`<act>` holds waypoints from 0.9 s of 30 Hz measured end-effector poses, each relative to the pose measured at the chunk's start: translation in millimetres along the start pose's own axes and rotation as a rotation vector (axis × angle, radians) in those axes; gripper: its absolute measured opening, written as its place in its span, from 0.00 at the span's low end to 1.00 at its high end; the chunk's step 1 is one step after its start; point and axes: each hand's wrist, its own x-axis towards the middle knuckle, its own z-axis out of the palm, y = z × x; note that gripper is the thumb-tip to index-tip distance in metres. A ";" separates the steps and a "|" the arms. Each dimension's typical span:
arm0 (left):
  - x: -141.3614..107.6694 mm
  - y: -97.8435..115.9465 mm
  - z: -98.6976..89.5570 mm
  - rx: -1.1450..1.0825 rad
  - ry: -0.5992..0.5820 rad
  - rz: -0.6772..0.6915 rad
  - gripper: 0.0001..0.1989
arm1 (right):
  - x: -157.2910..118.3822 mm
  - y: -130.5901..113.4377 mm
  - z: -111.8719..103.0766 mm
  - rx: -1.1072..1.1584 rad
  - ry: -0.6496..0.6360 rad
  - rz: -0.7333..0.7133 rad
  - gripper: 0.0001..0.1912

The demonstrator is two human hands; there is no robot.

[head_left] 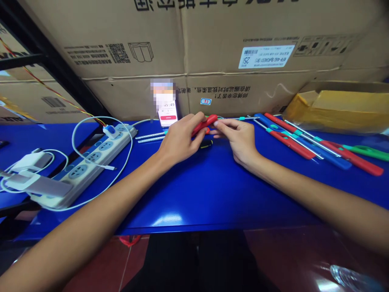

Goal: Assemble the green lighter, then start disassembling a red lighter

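Observation:
My left hand (184, 136) is closed around a red plastic handle (209, 120), which slants up to the right above the blue table. At the handle's right end, my right hand (238, 136) has its thumb and fingertips pinched together; what lies between them is too small to tell. A small orange-red piece (207, 130) shows just under the handle. Below it on the table rests a dark object with yellow marks (206, 144), partly covered by my left hand. Thin metal rods (150, 138) lie to the left of that hand.
Several long red, blue and green plastic pieces (352, 158) with metal rods lie at the right. A lit phone (167, 107) leans on a large cardboard box (212, 40). At left are a power strip (88, 162) and white cables. A yellow-taped package (343, 109) stands back right.

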 end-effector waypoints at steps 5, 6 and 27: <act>0.1 -11.3 1.2 -0.072 -0.018 0.039 0.04 | 2.0 2.7 -4.0 0.094 -0.082 0.147 0.12; 0.1 -12.6 1.3 -0.083 -0.024 0.042 0.04 | 1.9 3.0 -4.6 0.113 -0.101 0.173 0.12; -2.1 -7.3 1.5 -0.066 0.008 0.108 0.09 | 3.4 -8.9 -3.2 0.332 -0.203 0.415 0.07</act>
